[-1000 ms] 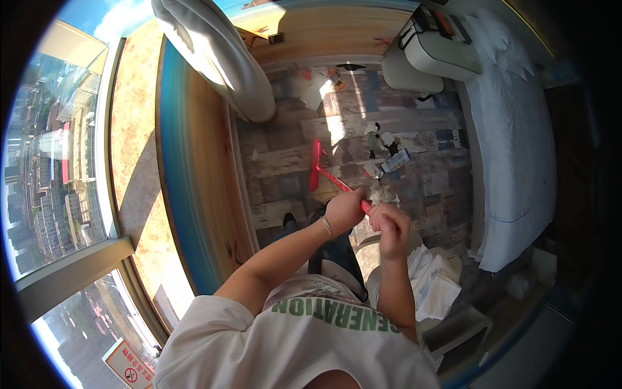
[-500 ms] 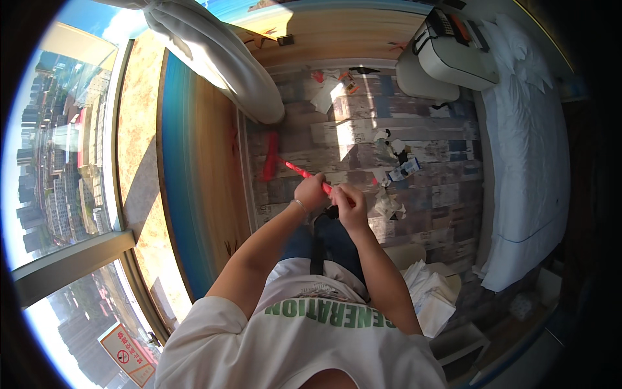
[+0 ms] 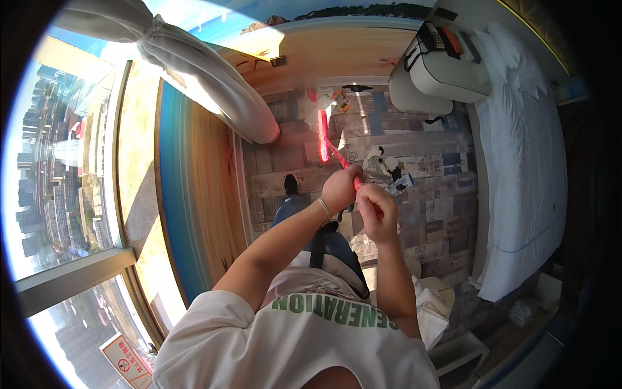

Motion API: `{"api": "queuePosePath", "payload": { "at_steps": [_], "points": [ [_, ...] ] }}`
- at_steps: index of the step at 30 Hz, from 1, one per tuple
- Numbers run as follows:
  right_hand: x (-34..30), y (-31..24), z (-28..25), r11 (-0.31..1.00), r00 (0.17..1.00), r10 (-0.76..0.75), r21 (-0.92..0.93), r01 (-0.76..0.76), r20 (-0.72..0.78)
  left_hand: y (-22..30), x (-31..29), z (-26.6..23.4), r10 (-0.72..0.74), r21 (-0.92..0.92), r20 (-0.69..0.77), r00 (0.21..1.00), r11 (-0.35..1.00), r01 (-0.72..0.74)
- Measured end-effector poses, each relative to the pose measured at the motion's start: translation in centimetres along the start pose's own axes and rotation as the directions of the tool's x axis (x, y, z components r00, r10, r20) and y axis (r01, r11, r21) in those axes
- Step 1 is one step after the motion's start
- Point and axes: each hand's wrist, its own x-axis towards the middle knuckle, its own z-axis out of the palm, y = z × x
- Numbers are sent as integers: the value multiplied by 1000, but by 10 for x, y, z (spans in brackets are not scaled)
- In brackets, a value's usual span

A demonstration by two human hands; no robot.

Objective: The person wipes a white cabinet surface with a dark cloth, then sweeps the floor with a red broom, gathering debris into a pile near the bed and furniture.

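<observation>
Both of my hands grip the handle of a red broom (image 3: 323,137). My left hand (image 3: 341,191) is closed around it a little farther along, and my right hand (image 3: 378,211) is closed on its near end. From my hands the handle slants away to the broom's long narrow head, which is sunlit and down at the floor. Right of the handle lies scattered litter (image 3: 376,155), with a blue-and-white packet (image 3: 400,185) close beyond my right hand. More scraps, orange and pale, (image 3: 341,100) lie past the broom head.
A wood-patterned floor (image 3: 427,149) stretches before me. A white curtain (image 3: 214,78) hangs at the left by the window. On the right stand a white rounded cabinet (image 3: 447,74) and a bed with white bedding (image 3: 521,175). White cloth (image 3: 429,311) lies near my right elbow.
The broom head has swung right and slightly away from me, from beside the wall towards the litter. Both hands moved right with the handle, and a dark shoe now shows at the left.
</observation>
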Motion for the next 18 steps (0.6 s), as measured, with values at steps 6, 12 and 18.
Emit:
{"api": "queuePosePath", "payload": {
  "at_steps": [6,12,18],
  "points": [
    [71,50,33,994,995,-21,109,11,93,-46,66,-61,-7,113,-162,987,993,26],
    [154,76,81,945,949,22,302,-122,313,-101,93,-120,-45,118,-342,939,989,91],
    [203,69,114,899,885,-102,422,-112,453,-103,87,-161,-309,-38,-399,864,946,321]
  ]
}}
